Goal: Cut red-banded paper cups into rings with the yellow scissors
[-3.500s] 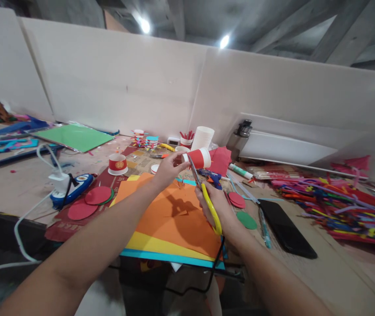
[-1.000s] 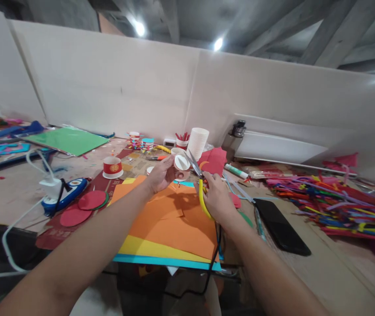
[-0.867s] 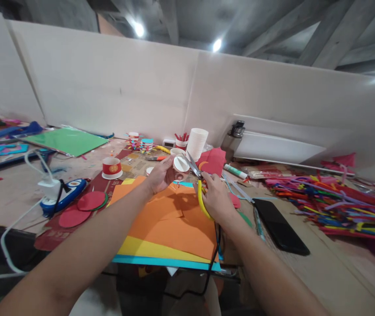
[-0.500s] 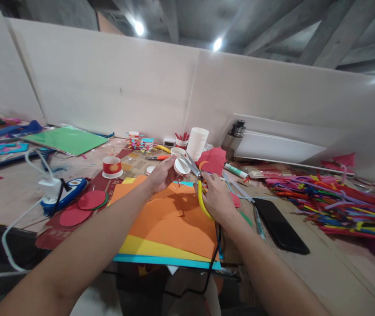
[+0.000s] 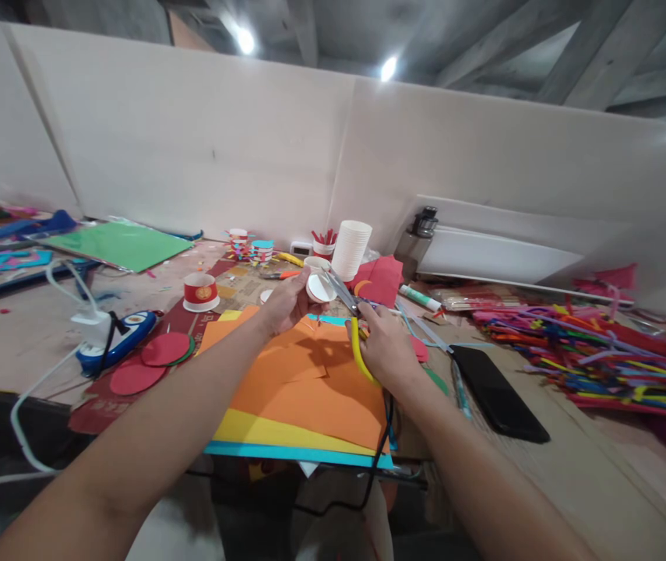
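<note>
My left hand (image 5: 287, 302) is closed on a small paper cup (image 5: 322, 287) whose round white face shows. My right hand (image 5: 386, 343) grips yellow-handled scissors (image 5: 358, 354), their metal blades pointing up and left at the cup's right edge. Whether the blades touch the cup I cannot tell. Both hands are above orange paper sheets (image 5: 303, 389), with yellow and blue sheets under them. Behind the hands stand a tall stack of white paper cups (image 5: 351, 249) and another white cup (image 5: 316, 264).
A red paper cup (image 5: 200, 293) and red paper discs (image 5: 166, 349) lie to the left, near a blue power strip (image 5: 116, 343). On the right are a black phone (image 5: 499, 393), a glue stick (image 5: 420, 298) and many coloured pipe cleaners (image 5: 595, 358). A white board wall stands behind.
The cup's white face has shifted slightly toward the left hand and tilted. The scissors remain close to its edge. Otherwise the view has shifted only slightly.
</note>
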`<state>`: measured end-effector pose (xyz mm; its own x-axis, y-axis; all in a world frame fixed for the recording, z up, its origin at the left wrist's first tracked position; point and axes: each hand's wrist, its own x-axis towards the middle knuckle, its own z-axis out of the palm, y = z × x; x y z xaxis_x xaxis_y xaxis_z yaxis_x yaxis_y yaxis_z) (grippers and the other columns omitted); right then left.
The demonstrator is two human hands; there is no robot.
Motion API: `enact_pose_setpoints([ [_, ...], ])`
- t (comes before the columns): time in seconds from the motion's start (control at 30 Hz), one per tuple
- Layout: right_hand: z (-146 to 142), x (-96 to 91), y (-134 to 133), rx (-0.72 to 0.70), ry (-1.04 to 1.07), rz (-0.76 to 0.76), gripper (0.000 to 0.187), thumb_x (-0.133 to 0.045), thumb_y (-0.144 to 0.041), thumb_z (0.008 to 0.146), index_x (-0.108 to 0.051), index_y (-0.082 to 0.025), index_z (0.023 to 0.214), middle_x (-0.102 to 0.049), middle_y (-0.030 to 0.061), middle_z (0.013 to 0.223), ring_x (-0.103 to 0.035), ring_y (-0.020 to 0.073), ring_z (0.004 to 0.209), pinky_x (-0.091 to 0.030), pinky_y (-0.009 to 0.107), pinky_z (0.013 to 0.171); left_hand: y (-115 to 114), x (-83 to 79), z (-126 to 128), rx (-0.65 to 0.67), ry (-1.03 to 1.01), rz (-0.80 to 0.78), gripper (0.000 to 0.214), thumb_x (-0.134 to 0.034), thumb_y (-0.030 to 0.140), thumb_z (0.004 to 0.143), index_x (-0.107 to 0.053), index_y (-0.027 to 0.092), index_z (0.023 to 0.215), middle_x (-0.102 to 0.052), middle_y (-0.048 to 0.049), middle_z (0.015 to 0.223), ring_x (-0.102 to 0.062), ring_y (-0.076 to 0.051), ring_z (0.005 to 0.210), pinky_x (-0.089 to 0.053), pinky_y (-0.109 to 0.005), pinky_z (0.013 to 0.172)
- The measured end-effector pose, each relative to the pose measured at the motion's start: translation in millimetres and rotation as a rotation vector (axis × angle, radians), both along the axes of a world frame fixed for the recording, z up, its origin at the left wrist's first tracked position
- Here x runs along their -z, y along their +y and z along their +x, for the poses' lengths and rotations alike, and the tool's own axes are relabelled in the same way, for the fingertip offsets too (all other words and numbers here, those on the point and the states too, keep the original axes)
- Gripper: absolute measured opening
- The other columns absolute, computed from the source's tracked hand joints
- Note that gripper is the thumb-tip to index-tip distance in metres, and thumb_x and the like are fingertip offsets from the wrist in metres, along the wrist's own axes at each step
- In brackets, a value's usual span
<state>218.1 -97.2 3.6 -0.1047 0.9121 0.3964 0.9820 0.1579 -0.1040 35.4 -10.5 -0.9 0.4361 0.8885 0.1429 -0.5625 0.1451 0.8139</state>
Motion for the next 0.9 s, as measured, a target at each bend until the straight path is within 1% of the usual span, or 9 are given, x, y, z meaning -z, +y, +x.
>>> enact_pose_setpoints([
  [0.13,-0.8,0.2,-0.4,0.029,-0.025,-0.025,0.031,-0.048,-0.029,0.093,-0.058,-0.020,0.121,-0.062,0.0105,0.106,-0.060,0.0240,0.089,-0.040,0.030,0.070,-2.4,-2.0,1.5,0.008,-0.007,0.041,0.048,-0.058,0.059,0.084,-0.061,0.012,0.092,-0.067,-0.0054,0.071,-0.061,-0.013,0.052,-0.044,-0.022,0.045],
  [0.23,-0.6,1.0,-0.1,0.040,-0.038,-0.029,0.030,-0.046,-0.029,0.094,-0.057,-0.020,0.121,-0.063,0.0102,0.104,-0.060,0.0230,0.086,-0.040,0.030,0.069,-5.6,-3.8,2.2,0.022,-0.063,0.090,0.047,-0.062,0.059,0.082,-0.059,0.014,0.095,-0.067,-0.0044,0.073,-0.061,-0.014,0.054,-0.039,-0.021,0.043],
  [0.33,-0.3,1.4,-0.4,0.040,-0.061,-0.014,0.031,-0.046,-0.030,0.094,-0.057,-0.020,0.121,-0.062,0.0101,0.103,-0.060,0.0233,0.086,-0.039,0.030,0.068,-7.5,-4.2,2.4,0.011,-0.077,0.094,0.043,-0.064,0.056,0.081,-0.058,0.015,0.094,-0.067,-0.0036,0.073,-0.060,-0.013,0.053,-0.038,-0.021,0.044],
  [0.43,-0.3,0.9,-1.4,0.035,-0.072,0.013,0.034,-0.045,-0.035,0.095,-0.057,-0.020,0.123,-0.061,0.0113,0.106,-0.060,0.0241,0.088,-0.040,0.030,0.068,-7.9,-3.0,3.0,0.036,-0.058,0.079,0.043,-0.064,0.056,0.081,-0.058,0.014,0.089,-0.065,-0.0031,0.069,-0.058,-0.012,0.050,-0.039,-0.022,0.044],
  [0.5,-0.4,0.5,-1.9,0.033,-0.073,0.022,0.036,-0.045,-0.036,0.095,-0.057,-0.019,0.124,-0.060,0.0122,0.108,-0.060,0.0243,0.088,-0.041,0.031,0.069,-8.0,-2.3,3.6,0.047,-0.048,0.063,0.044,-0.065,0.056,0.081,-0.058,0.014,0.090,-0.064,-0.0025,0.068,-0.057,-0.012,0.049,-0.039,-0.022,0.044],
  [0.6,-0.6,0.7,-1.6,0.025,-0.071,0.015,0.036,-0.046,-0.031,0.094,-0.056,-0.019,0.126,-0.060,0.0128,0.109,-0.059,0.0246,0.089,-0.042,0.032,0.071,-8.0,-2.8,3.9,0.032,-0.046,0.032,0.045,-0.063,0.057,0.082,-0.059,0.014,0.092,-0.064,-0.0024,0.069,-0.057,-0.011,0.050,-0.040,-0.022,0.045],
  [0.77,-0.8,1.7,-0.9,0.028,-0.065,-0.009,0.035,-0.045,-0.027,0.093,-0.057,-0.019,0.125,-0.062,0.0130,0.109,-0.059,0.0256,0.091,-0.042,0.033,0.073,-6.1,-5.2,1.1,0.023,-0.023,0.036,0.050,-0.059,0.063,0.081,-0.059,0.013,0.086,-0.063,-0.0028,0.066,-0.056,-0.011,0.048,-0.040,-0.022,0.044],
  [0.9,-1.1,2.2,-1.7,0.012,-0.069,-0.025,0.037,-0.045,-0.026,0.093,-0.056,-0.019,0.128,-0.062,0.0126,0.108,-0.059,0.0252,0.091,-0.042,0.033,0.074,-3.3,-6.8,-1.9,0.017,0.004,0.041,0.057,-0.054,0.068,0.082,-0.062,0.012,0.093,-0.065,-0.0044,0.068,-0.055,-0.010,0.048,-0.041,-0.022,0.044],
])
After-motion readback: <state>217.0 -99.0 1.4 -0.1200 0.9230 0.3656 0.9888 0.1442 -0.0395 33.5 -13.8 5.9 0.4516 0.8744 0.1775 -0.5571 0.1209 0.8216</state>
